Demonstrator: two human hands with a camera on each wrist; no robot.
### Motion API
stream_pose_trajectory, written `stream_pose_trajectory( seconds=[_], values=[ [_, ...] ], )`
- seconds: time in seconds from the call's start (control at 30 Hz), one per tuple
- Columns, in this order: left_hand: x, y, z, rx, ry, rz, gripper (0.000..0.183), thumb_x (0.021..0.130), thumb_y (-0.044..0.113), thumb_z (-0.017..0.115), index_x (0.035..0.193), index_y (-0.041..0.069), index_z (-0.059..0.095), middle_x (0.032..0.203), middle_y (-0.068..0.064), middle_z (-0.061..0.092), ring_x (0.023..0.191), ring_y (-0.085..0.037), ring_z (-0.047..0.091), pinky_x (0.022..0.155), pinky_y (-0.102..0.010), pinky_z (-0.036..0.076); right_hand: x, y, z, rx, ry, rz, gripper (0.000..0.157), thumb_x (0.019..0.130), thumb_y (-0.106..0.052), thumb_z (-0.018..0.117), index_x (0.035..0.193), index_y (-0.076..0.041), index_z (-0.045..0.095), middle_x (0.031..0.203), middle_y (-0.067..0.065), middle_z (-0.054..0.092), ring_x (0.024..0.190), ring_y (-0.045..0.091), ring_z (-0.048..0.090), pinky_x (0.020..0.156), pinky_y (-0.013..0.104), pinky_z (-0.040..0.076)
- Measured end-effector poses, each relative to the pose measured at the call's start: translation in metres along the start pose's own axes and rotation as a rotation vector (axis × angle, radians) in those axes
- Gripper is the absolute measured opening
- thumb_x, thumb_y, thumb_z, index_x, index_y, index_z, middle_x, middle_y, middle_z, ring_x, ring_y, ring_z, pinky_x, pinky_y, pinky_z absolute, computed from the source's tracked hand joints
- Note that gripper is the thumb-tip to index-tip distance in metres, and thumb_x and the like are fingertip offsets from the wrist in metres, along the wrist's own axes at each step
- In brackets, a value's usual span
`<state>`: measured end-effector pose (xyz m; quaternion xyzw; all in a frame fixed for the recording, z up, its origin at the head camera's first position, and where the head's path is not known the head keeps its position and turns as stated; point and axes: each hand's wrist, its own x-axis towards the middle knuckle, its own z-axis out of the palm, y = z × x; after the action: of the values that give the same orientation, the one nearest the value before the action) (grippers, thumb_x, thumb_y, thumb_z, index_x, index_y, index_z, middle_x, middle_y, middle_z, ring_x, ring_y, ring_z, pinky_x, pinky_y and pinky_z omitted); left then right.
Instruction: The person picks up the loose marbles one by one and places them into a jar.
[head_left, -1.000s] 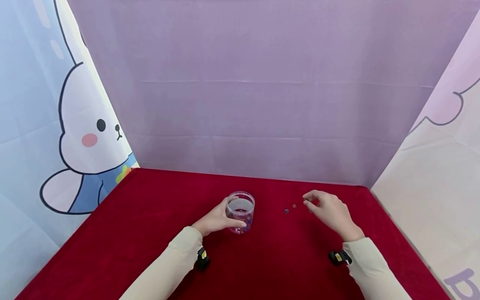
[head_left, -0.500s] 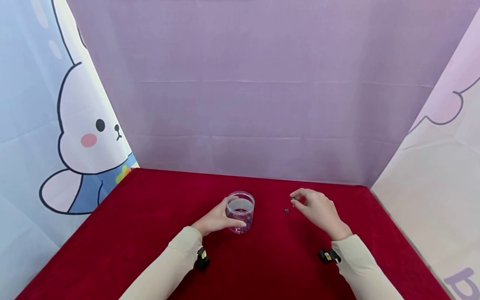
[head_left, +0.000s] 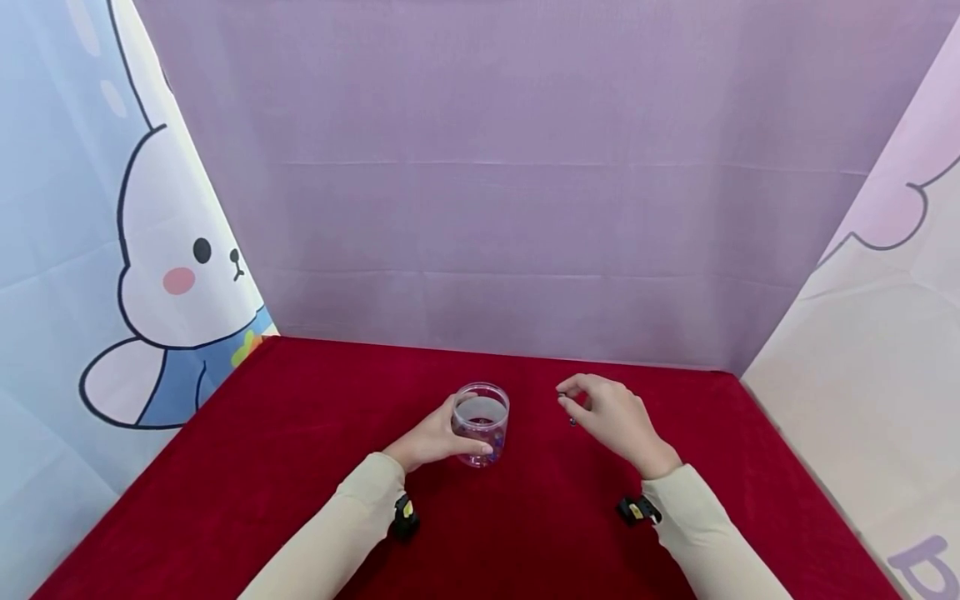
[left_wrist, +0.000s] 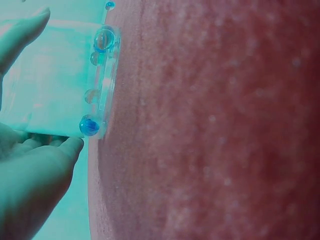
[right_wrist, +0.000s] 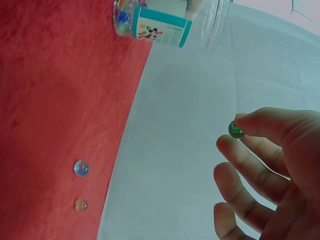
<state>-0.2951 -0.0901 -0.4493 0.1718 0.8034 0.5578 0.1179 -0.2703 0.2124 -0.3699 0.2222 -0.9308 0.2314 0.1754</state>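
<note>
My left hand (head_left: pixel 431 442) grips a clear plastic jar (head_left: pixel 489 407), which stands upright without a lid on the red cloth. Several glass marbles lie at the jar's bottom, among them a blue-swirled marble (left_wrist: pixel 89 125) seen in the left wrist view. Right of the jar, my right hand (head_left: pixel 615 418) is raised over the cloth. Between its thumb and index finger it pinches a green marble (right_wrist: pixel 235 130), plain in the right wrist view. A blue-tinted marble (right_wrist: pixel 81 167) and an orange-tinted marble (right_wrist: pixel 80 204) rest on the cloth below that hand.
Red cloth (head_left: pixel 300 500) covers the tabletop. A lilac curtain (head_left: pixel 510 208) closes off the back, a bunny-print sheet (head_left: pixel 150 275) the left side and a pale sheet (head_left: pixel 862 375) the right. The jar's teal-edged label (right_wrist: pixel 160 27) faces the right wrist camera.
My right hand has moved left toward the jar with the green marble, passing over the loose marbles. The left hand and the jar have stayed in place.
</note>
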Motion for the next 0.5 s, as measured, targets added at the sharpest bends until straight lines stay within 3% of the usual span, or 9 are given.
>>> stream_pose_trajectory(
  seconds=[0.27, 0.5],
  values=[
    [0.0, 0.0, -0.001, 0.002, -0.002, 0.002, 0.1, 0.076, 0.035, 0.089, 0.154, 0.014, 0.029, 0.138, -0.005, 0.051, 0.129, -0.026, 0.046, 0.107, -0.053, 0.039, 0.005, -0.011, 0.004, 0.007, 0.017, -0.03, 0.021, 0.091, -0.021, 0.077, 0.111, -0.019, 0.073, 0.097, -0.008, 0.07, 0.072, 0.006, 0.057, 0.056, 0.028, 0.047],
    [-0.001, -0.002, -0.002, 0.0, -0.001, -0.012, 0.101, 0.076, 0.036, 0.089, 0.154, 0.015, 0.029, 0.138, -0.005, 0.051, 0.13, -0.026, 0.045, 0.107, -0.054, 0.039, 0.008, -0.024, 0.012, 0.026, 0.024, -0.042, 0.023, 0.091, -0.023, 0.076, 0.113, -0.018, 0.073, 0.099, -0.009, 0.069, 0.07, 0.005, 0.054, 0.051, 0.026, 0.046]
  ],
)
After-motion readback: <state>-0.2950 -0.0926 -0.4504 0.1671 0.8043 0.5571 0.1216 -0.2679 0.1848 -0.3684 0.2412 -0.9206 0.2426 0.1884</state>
